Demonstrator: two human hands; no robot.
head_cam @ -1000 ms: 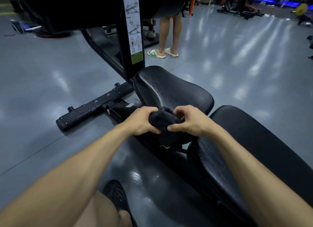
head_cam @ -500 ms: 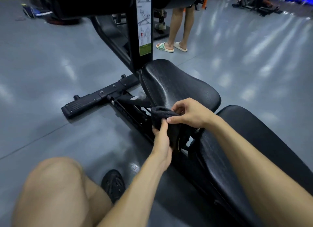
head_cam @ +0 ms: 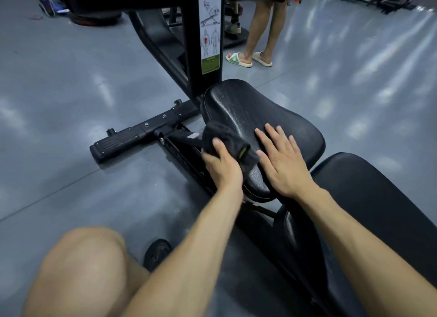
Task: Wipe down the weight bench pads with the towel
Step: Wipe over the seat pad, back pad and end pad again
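Item: towel (head_cam: pixel 227 139), dark, bunched on the near-left edge of the seat pad (head_cam: pixel 267 118); my left hand (head_cam: pixel 222 165) grasps it. Right hand (head_cam: pixel 281 163) flat, fingers released (bracing). Unwiped pad stretches far-right of the towel; left hand nearer.

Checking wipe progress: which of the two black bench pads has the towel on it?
The smaller seat pad, next to the upright post. The left hand holds the dark towel against its left edge; the long pad, nearer the person, carries no towel.
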